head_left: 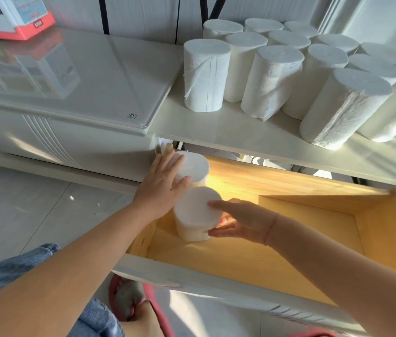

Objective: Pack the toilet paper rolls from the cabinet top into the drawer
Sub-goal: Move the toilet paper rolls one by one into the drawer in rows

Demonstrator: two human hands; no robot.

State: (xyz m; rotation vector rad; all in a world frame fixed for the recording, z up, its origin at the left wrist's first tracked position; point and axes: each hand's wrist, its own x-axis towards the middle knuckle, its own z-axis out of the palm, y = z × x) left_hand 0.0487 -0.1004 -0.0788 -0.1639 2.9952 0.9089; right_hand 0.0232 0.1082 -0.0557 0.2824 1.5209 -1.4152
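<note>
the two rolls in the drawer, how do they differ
The far roll sits in the drawer's back left corner; the near roll stands in front of it. The left hand rests flat on the far roll, whereas the right hand grips the near roll's side. Both stand upright, white.

The toilet paper rolls (275, 69) are plain white. The drawer (289, 239) is honey-yellow wood grain inside, with a white front. The tabletop (216, 127) is glossy cream-white. A toy bus (9, 15) is white with coral-red trim and a yellow wheel. The jeans (21, 263) are faded blue, the slipper (158, 312) pink, the floor (34, 210) pale grey tile.
</note>
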